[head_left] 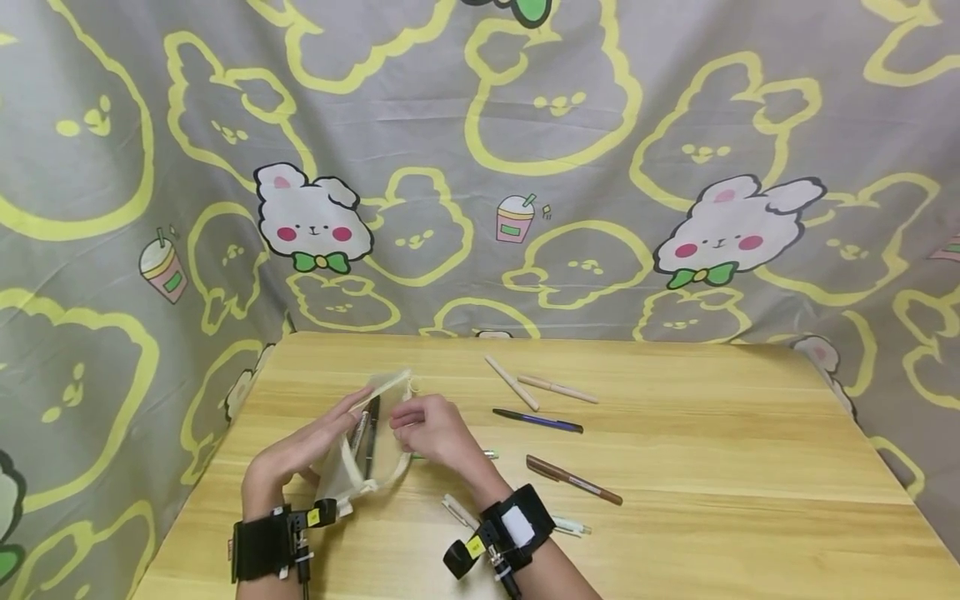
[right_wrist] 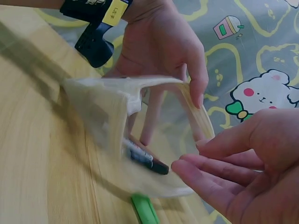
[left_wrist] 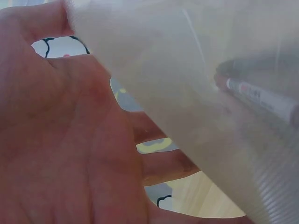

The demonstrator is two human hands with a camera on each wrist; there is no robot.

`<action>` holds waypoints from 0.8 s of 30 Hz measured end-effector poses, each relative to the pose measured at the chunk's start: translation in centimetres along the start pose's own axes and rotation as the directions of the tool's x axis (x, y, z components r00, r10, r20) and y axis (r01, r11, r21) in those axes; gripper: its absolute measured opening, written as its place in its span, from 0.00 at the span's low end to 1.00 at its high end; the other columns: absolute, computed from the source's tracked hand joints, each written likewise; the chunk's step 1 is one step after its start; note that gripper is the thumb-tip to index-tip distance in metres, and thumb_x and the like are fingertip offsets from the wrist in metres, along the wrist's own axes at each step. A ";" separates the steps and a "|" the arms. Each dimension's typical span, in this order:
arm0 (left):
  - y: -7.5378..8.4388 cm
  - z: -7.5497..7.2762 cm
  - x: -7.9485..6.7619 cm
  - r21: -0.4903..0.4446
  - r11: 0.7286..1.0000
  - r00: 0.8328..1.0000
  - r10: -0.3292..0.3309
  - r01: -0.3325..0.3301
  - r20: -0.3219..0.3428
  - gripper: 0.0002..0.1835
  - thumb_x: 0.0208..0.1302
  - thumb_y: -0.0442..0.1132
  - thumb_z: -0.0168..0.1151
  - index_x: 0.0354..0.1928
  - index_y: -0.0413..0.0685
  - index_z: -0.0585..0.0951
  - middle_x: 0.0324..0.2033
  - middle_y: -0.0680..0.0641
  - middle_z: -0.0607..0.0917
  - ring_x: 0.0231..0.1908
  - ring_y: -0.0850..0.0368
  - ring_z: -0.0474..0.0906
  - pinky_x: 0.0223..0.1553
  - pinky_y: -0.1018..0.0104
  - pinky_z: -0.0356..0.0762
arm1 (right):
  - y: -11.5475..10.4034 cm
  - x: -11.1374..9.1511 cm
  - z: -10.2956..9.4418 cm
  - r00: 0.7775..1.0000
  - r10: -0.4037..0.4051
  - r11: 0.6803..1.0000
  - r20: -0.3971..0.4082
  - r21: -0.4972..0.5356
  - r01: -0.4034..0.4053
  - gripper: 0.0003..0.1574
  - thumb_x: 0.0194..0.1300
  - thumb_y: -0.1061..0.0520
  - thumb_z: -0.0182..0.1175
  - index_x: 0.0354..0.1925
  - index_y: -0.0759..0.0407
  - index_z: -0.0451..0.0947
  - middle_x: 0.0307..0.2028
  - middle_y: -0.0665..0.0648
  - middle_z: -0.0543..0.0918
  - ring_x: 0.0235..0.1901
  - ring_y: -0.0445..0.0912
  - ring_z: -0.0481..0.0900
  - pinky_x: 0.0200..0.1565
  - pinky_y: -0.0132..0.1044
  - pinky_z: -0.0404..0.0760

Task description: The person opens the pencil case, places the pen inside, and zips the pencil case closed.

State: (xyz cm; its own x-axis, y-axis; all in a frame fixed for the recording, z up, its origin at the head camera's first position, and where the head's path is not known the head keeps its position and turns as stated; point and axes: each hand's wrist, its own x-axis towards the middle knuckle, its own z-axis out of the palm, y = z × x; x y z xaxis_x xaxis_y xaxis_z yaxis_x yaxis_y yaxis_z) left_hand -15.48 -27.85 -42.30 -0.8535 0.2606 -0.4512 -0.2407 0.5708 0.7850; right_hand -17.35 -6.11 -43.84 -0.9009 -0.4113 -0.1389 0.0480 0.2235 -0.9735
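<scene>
A translucent pouch point(head_left: 341, 479) with cream edging stands with its mouth spread toward the right. My left hand point(head_left: 303, 446) holds it from the left, fingers along its outer side. In the left wrist view, several fingers pass behind the pouch wall point(left_wrist: 154, 60). Inside the pouch lie a black pen point(head_left: 372, 442) and a marker with a printed label point(left_wrist: 254, 93). My right hand point(head_left: 435, 429) is at the mouth's right edge, thumb and fingertips pinching the rim; the right wrist view shows the fingertips point(right_wrist: 184, 170) close to the dark marker end.
Beside the pouch lies a green pen point(right_wrist: 145, 209), partly covered by my right arm. Two pale pens point(head_left: 512, 383), a blue pen point(head_left: 537, 421) and a brown pen point(head_left: 573, 480) are farther right. Light-coloured pens point(head_left: 459, 510) lie under the right wrist. A patterned curtain point(head_left: 420, 275) borders the table.
</scene>
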 end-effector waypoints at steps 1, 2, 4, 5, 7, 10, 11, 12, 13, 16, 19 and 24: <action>0.0 0.0 0.0 0.000 1.000 1.000 0.003 -0.003 0.000 0.31 0.77 0.60 0.35 0.78 0.71 0.45 0.76 0.36 0.39 0.65 0.17 0.45 0.30 0.27 0.78 | 0.0 -0.1 -0.2 1.000 -0.016 1.000 -0.004 -0.018 0.016 0.17 0.62 0.69 0.62 0.51 0.67 0.82 0.44 0.63 0.86 0.40 0.51 0.85 0.42 0.42 0.88; 0.0 0.0 0.0 0.000 1.000 1.000 0.005 -0.005 0.000 0.32 0.77 0.60 0.35 0.78 0.71 0.45 0.76 0.36 0.39 0.65 0.17 0.45 0.30 0.27 0.78 | 0.0 -0.3 -0.4 0.999 -0.037 0.999 -0.009 -0.039 0.037 0.16 0.62 0.68 0.62 0.50 0.66 0.83 0.44 0.63 0.87 0.39 0.50 0.85 0.42 0.41 0.88; 0.0 -0.1 0.0 0.006 1.000 1.000 0.006 -0.006 -0.002 0.31 0.78 0.59 0.35 0.78 0.71 0.45 0.77 0.37 0.40 0.65 0.17 0.45 0.30 0.29 0.78 | 0.1 -0.6 -1.0 0.998 -0.066 0.996 -0.017 -0.066 0.065 0.15 0.63 0.67 0.62 0.49 0.64 0.84 0.43 0.62 0.87 0.39 0.50 0.85 0.41 0.39 0.88; 0.0 -0.1 0.0 0.010 1.000 1.000 0.004 -0.004 -0.002 0.31 0.78 0.59 0.35 0.78 0.71 0.45 0.77 0.38 0.40 0.65 0.17 0.45 0.30 0.29 0.78 | 0.1 -0.8 -1.4 0.996 -0.081 0.993 -0.022 -0.088 0.079 0.14 0.63 0.67 0.62 0.48 0.63 0.84 0.42 0.62 0.87 0.39 0.49 0.85 0.40 0.38 0.88; -0.1 -0.1 0.0 0.014 1.000 1.000 0.002 -0.002 0.003 0.32 0.77 0.60 0.35 0.78 0.71 0.45 0.77 0.38 0.40 0.66 0.18 0.45 0.31 0.28 0.78 | 0.2 -1.3 -2.2 0.993 -0.113 0.984 -0.027 -0.141 0.108 0.13 0.63 0.66 0.62 0.47 0.62 0.85 0.41 0.60 0.88 0.38 0.49 0.85 0.39 0.37 0.87; -0.1 -0.2 0.0 0.018 1.000 1.000 0.002 -0.002 0.011 0.32 0.77 0.61 0.34 0.79 0.70 0.44 0.77 0.37 0.39 0.66 0.18 0.44 0.32 0.26 0.77 | 0.2 -2.2 -3.2 0.989 -0.147 0.963 -0.021 -0.232 0.138 0.12 0.65 0.64 0.61 0.46 0.60 0.85 0.40 0.57 0.88 0.38 0.48 0.84 0.38 0.38 0.86; -0.1 -0.2 -0.1 0.020 1.000 1.000 0.001 -0.001 0.011 0.33 0.77 0.61 0.34 0.79 0.71 0.44 0.77 0.38 0.39 0.66 0.18 0.44 0.32 0.25 0.76 | 0.2 -2.6 -3.5 0.986 -0.163 0.952 -0.016 -0.265 0.153 0.11 0.65 0.63 0.61 0.46 0.59 0.85 0.41 0.56 0.88 0.38 0.48 0.84 0.38 0.38 0.86; -0.1 -0.3 -0.1 0.021 1.000 1.000 0.004 -0.004 0.014 0.33 0.77 0.62 0.34 0.79 0.70 0.43 0.77 0.38 0.38 0.66 0.18 0.43 0.33 0.24 0.75 | 0.2 -2.9 -3.8 0.984 -0.178 0.942 -0.010 -0.292 0.168 0.11 0.66 0.63 0.61 0.45 0.58 0.85 0.41 0.55 0.87 0.38 0.48 0.84 0.38 0.38 0.86; -0.1 -0.3 -0.1 0.025 1.000 1.000 0.002 -0.002 0.012 0.33 0.77 0.62 0.34 0.79 0.70 0.43 0.77 0.38 0.39 0.66 0.18 0.43 0.33 0.23 0.74 | 0.2 -3.2 -4.1 0.982 -0.188 0.931 -0.005 -0.320 0.177 0.10 0.66 0.62 0.61 0.45 0.57 0.85 0.41 0.54 0.87 0.38 0.47 0.84 0.38 0.38 0.86; -0.1 -0.4 -0.1 0.030 1.000 1.000 0.003 -0.004 0.013 0.33 0.77 0.62 0.35 0.79 0.71 0.43 0.77 0.37 0.39 0.66 0.18 0.43 0.34 0.21 0.73 | 0.3 -4.0 -4.7 0.973 -0.229 0.898 -0.005 -0.388 0.209 0.10 0.66 0.62 0.61 0.44 0.56 0.85 0.40 0.53 0.87 0.39 0.46 0.83 0.38 0.38 0.86; -0.1 -0.3 -0.1 0.025 1.000 1.000 0.003 -0.004 0.011 0.33 0.76 0.62 0.35 0.78 0.71 0.44 0.77 0.37 0.39 0.66 0.18 0.44 0.34 0.21 0.73 | 0.6 -4.6 -5.1 0.960 -0.278 0.859 -0.026 -0.454 0.236 0.11 0.65 0.65 0.61 0.44 0.57 0.85 0.38 0.54 0.87 0.38 0.45 0.83 0.38 0.38 0.86; -0.2 -0.2 0.0 0.010 1.000 1.000 0.012 -0.012 0.017 0.33 0.77 0.61 0.34 0.79 0.70 0.43 0.77 0.38 0.38 0.67 0.19 0.42 0.34 0.21 0.73 | 1.9 -4.8 -5.2 0.955 -0.290 0.810 -0.067 -0.549 0.208 0.12 0.63 0.66 0.62 0.46 0.60 0.84 0.38 0.56 0.86 0.38 0.46 0.82 0.39 0.40 0.86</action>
State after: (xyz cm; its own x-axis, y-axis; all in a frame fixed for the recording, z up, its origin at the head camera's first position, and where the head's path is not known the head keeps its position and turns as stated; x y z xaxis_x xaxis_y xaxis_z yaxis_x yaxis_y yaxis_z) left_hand -15.52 -28.15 -42.36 -0.8482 0.2809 -0.4491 -0.2259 0.5751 0.7863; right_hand -15.17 0.86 -44.07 -0.9029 -0.3981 0.1621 -0.3848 0.5805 -0.7176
